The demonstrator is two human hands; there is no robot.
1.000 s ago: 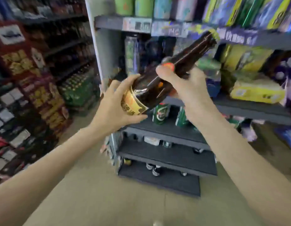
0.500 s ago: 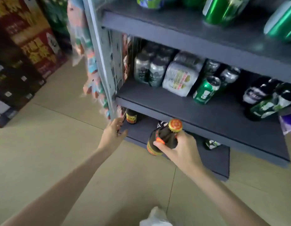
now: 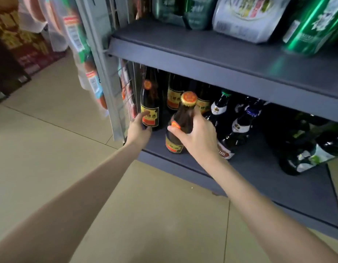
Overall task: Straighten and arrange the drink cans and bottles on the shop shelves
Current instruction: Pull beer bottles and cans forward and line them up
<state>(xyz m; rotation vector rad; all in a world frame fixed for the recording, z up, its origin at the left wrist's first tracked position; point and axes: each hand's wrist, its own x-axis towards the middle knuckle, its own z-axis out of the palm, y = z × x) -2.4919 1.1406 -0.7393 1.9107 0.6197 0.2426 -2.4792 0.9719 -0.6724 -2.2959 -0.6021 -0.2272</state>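
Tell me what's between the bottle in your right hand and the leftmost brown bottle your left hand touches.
Head view: only bare dark shelf between the held bottle and the leftmost bottle; more brown bottles stand behind.

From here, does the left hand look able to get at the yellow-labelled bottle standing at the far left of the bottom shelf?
Likely yes: the left hand already touches the far-left bottle at its label, nothing between them. The right hand grips another bottle beside it, clear of that path.
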